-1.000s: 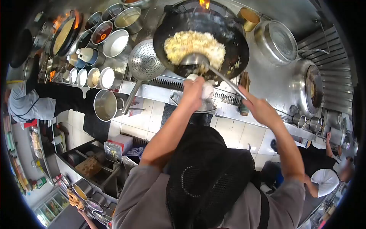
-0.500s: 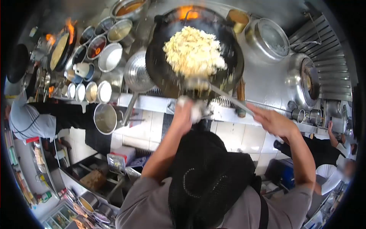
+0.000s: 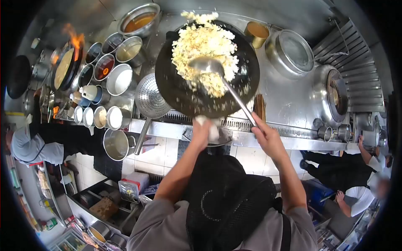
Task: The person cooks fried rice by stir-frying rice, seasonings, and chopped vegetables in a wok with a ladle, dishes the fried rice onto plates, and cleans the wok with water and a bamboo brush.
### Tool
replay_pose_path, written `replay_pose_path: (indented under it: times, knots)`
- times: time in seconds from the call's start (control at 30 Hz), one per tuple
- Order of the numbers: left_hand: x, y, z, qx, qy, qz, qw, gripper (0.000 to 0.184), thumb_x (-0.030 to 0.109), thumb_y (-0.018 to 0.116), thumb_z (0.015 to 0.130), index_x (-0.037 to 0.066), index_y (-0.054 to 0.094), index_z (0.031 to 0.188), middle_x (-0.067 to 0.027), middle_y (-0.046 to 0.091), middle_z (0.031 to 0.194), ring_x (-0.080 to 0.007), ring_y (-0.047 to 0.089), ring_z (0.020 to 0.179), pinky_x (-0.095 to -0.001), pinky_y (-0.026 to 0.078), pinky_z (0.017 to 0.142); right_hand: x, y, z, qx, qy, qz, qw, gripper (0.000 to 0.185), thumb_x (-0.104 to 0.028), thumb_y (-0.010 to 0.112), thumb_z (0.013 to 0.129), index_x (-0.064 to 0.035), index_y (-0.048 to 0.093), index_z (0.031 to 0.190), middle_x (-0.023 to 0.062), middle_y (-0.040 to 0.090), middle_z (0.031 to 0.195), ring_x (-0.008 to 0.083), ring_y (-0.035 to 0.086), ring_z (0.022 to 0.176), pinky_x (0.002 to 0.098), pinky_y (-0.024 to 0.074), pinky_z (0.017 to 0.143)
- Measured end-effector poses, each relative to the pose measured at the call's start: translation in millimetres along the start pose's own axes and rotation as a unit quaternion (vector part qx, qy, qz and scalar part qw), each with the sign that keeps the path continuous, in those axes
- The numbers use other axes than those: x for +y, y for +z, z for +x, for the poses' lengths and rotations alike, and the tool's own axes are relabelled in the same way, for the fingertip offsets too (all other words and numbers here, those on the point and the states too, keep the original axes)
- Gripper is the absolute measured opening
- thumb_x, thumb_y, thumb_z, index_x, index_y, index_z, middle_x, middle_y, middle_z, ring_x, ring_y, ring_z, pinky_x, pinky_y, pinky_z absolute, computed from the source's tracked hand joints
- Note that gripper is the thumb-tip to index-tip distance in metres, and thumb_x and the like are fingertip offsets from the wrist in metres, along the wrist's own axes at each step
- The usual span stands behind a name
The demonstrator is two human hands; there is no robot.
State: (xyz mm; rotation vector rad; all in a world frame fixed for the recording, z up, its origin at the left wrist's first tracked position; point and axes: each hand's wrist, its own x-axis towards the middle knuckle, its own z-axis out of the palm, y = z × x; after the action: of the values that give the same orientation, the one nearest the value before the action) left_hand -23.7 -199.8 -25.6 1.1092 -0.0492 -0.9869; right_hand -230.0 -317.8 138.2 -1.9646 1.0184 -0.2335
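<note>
A large black wok (image 3: 188,100) tilts over the stove with fried rice (image 3: 203,42) in it, some grains tossed up at its far rim. My left hand (image 3: 201,134) is closed round a white cloth (image 3: 212,133) at the wok's near edge; whether a wok handle lies under the cloth is hidden. In my right hand (image 3: 266,136) is the handle of a steel ladle (image 3: 234,94). Its bowl rests in or just over the rice, left of the wok's middle.
Left of the wok lie a perforated strainer (image 3: 153,96) and several metal seasoning pots (image 3: 119,79). A bamboo brush (image 3: 259,108) and a lidded steel pot (image 3: 293,54) stand to the right. Flames rise by another pan (image 3: 66,69). Co-workers (image 3: 37,142) stand at both sides.
The wok has tilted and shifted slightly left, and the rice has moved toward its far rim. My right hand has come left, bringing the ladle bowl from the near rim into the rice.
</note>
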Motion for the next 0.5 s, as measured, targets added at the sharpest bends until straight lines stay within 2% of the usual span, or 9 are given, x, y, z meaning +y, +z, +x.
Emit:
replay_pose_path:
  times: [0.03, 0.07, 0.1, 0.17, 0.27, 0.3, 0.37, 0.43, 0.5]
  knots:
    - [0, -4, 32, 0.035, -0.025, 0.054, 0.998, 0.024, 0.004, 0.050, 0.093, 0.004, 0.047, 0.117, -0.0159, 0.065, 0.107, -0.0223, 0.066, 0.083, -0.0361, 0.055, 0.058, -22, -6, -10, -0.007, 0.059, 0.033, 0.998, 0.048, -0.017, 0.062, 0.096, -0.0186, 0.051, 0.143, 0.0188, 0.070, 0.093, 0.0393, 0.064, 0.072, 0.0406, 0.0518, 0.070]
    - [23, 13, 51, 0.033, -0.031, 0.002, 0.999, 0.018, 0.005, 0.051, 0.093, 0.003, 0.048, 0.111, -0.0148, 0.066, 0.098, -0.0221, 0.065, 0.074, -0.0354, 0.053, 0.053, -37, -9, -15, -0.008, 0.066, 0.030, 0.997, 0.048, -0.017, 0.062, 0.096, -0.0186, 0.051, 0.143, 0.0188, 0.070, 0.093, 0.0393, 0.064, 0.072, 0.0406, 0.0518, 0.070]
    - [48, 28, 71, 0.000, -0.069, -0.004, 0.998, 0.015, 0.004, 0.052, 0.092, 0.001, 0.048, 0.106, -0.0144, 0.066, 0.092, -0.0229, 0.065, 0.072, -0.0358, 0.053, 0.052, -50, -12, -12, 0.035, 0.027, 0.045, 0.998, 0.048, -0.016, 0.062, 0.096, -0.0174, 0.051, 0.143, 0.0194, 0.069, 0.090, 0.0385, 0.064, 0.070, 0.0402, 0.0517, 0.068]
    - [9, 19, 112, 0.070, -0.024, 0.004, 0.997, 0.019, 0.002, 0.052, 0.090, -0.001, 0.047, 0.108, -0.0151, 0.065, 0.093, -0.0233, 0.065, 0.072, -0.0359, 0.054, 0.053, -59, -12, 2, 0.081, -0.020, 0.054, 0.995, 0.048, -0.014, 0.062, 0.095, -0.0162, 0.051, 0.142, 0.0200, 0.069, 0.087, 0.0377, 0.064, 0.069, 0.0398, 0.0516, 0.066]
    - [1, 6, 122, 0.035, 0.032, 0.017, 0.999, 0.023, -0.001, 0.050, 0.088, -0.002, 0.046, 0.111, -0.0165, 0.065, 0.095, -0.0235, 0.065, 0.072, -0.0360, 0.055, 0.054, -4, 31, 36, 0.205, -0.153, -0.171, 0.951, 0.050, -0.013, 0.062, 0.094, -0.0163, 0.050, 0.143, 0.0249, 0.066, 0.081, 0.0415, 0.063, 0.068, 0.0477, 0.0499, 0.062]
    - [5, 7, 122, 0.035, 0.029, 0.014, 0.999, 0.023, -0.001, 0.050, 0.088, -0.002, 0.046, 0.111, -0.0165, 0.065, 0.095, -0.0235, 0.065, 0.072, -0.0360, 0.055, 0.054, 21, 42, 52, 0.203, -0.151, -0.175, 0.951, 0.050, -0.013, 0.062, 0.094, -0.0163, 0.050, 0.143, 0.0249, 0.066, 0.081, 0.0415, 0.063, 0.068, 0.0477, 0.0499, 0.062]
    - [11, 4, 119, 0.033, 0.002, 0.076, 0.997, 0.022, -0.001, 0.048, 0.088, -0.003, 0.047, 0.109, -0.0172, 0.064, 0.097, -0.0235, 0.065, 0.074, -0.0354, 0.055, 0.054, 34, 49, 78, 0.029, -0.042, -0.204, 0.978, 0.050, -0.015, 0.061, 0.094, -0.0176, 0.049, 0.143, 0.0269, 0.064, 0.077, 0.0449, 0.063, 0.070, 0.0517, 0.0477, 0.063]
    - [2, -5, 136, 0.017, 0.026, 0.075, 0.997, 0.021, 0.000, 0.048, 0.088, -0.004, 0.047, 0.108, -0.0164, 0.064, 0.095, -0.0237, 0.066, 0.075, -0.0352, 0.055, 0.054, 23, 35, 79, 0.050, -0.107, -0.142, 0.983, 0.049, -0.017, 0.059, 0.095, -0.0194, 0.049, 0.143, 0.0286, 0.062, 0.074, 0.0465, 0.063, 0.070, 0.0524, 0.0472, 0.063]
    - [-11, -13, 140, 0.030, 0.011, 0.085, 0.996, 0.021, 0.000, 0.047, 0.088, -0.005, 0.048, 0.109, -0.0161, 0.064, 0.092, -0.0240, 0.067, 0.076, -0.0351, 0.055, 0.055, -19, 13, 53, 0.059, -0.029, -0.098, 0.993, 0.049, -0.016, 0.059, 0.095, -0.0198, 0.048, 0.143, 0.0295, 0.062, 0.077, 0.0462, 0.063, 0.071, 0.0526, 0.0475, 0.063]
